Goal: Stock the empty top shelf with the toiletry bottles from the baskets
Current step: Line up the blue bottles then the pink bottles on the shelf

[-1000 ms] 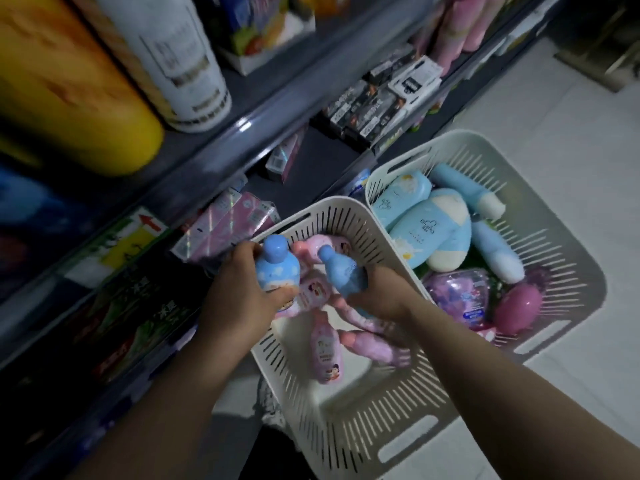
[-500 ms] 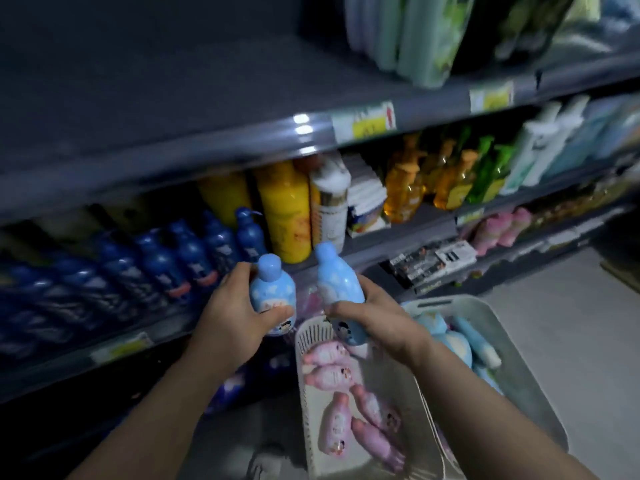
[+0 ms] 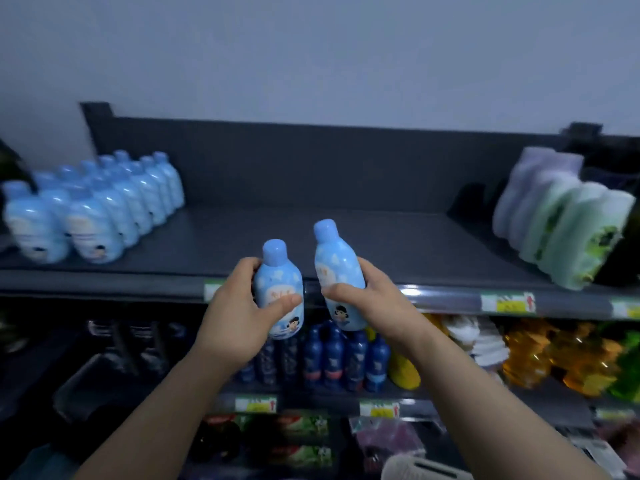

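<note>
I have a light blue bottle in each hand: my left hand (image 3: 239, 313) is wrapped round the left bottle (image 3: 278, 292) with the thumb across its label, and my right hand (image 3: 367, 299) grips the right bottle (image 3: 337, 271) round its lower half, its cap leaning a little to the left. Both are held in front of the lip of the top shelf (image 3: 398, 244), not yet on it. The step, as I judge it, is to set them down, and the sensible place is beside the stocked row (image 3: 104, 209) of matching bottles at the left end, carrying that block on to the right. To do it well I should lift each base above the front lip, since both bases hang below the shelf edge. I should also straighten the right bottle before it lands, turn the labels to the front, and let go only once each stands flat. These bottles are tall and narrow, so I would expect a careless nudge to tip one into its neighbours. Placing the left one first would spare my arms crossing. The lip is the only thing I see in the way. Soft green and white packs (image 3: 561, 230) lean at the right end, well apart from my target. Dark blue bottles (image 3: 332, 358) and amber bottles (image 3: 540, 355) crowd the shelf below my hands, so a slip could knock them. A pale basket rim (image 3: 415, 467) shows at the bottom edge.
</note>
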`<act>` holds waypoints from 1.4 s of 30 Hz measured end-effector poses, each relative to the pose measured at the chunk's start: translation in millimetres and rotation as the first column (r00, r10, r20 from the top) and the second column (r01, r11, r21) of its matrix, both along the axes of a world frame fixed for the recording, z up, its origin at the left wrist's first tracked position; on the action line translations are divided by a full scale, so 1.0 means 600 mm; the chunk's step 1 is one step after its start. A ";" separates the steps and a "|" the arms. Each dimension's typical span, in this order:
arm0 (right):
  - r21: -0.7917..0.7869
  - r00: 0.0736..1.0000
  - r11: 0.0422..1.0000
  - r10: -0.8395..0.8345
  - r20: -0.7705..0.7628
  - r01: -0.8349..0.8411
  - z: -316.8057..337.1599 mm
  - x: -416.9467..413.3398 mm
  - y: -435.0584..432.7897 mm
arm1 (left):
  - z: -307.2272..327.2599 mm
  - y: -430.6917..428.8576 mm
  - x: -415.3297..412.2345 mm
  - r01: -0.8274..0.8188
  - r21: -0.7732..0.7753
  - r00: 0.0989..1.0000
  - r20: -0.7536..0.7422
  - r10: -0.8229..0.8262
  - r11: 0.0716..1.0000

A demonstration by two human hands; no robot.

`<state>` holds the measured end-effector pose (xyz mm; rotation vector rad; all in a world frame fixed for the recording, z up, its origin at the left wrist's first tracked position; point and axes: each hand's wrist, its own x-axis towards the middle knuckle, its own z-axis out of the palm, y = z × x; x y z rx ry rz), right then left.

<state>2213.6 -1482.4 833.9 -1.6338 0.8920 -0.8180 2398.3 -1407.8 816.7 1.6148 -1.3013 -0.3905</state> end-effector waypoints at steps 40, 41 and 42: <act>-0.008 0.990 0.991 0.136 -0.033 -0.136 0.046 0.526 -0.185 | 0.146 -0.105 0.526 -0.035 0.079 0.630 0.776 -0.039 0.996; -0.006 0.988 0.989 0.149 -0.041 -0.149 0.045 0.531 -0.187 | 0.149 -0.105 0.528 -0.020 0.091 0.641 0.766 -0.057 0.996; -0.004 0.985 0.987 0.162 -0.051 -0.162 0.044 0.535 -0.188 | 0.149 -0.105 0.531 -0.006 0.096 0.651 0.756 -0.069 0.995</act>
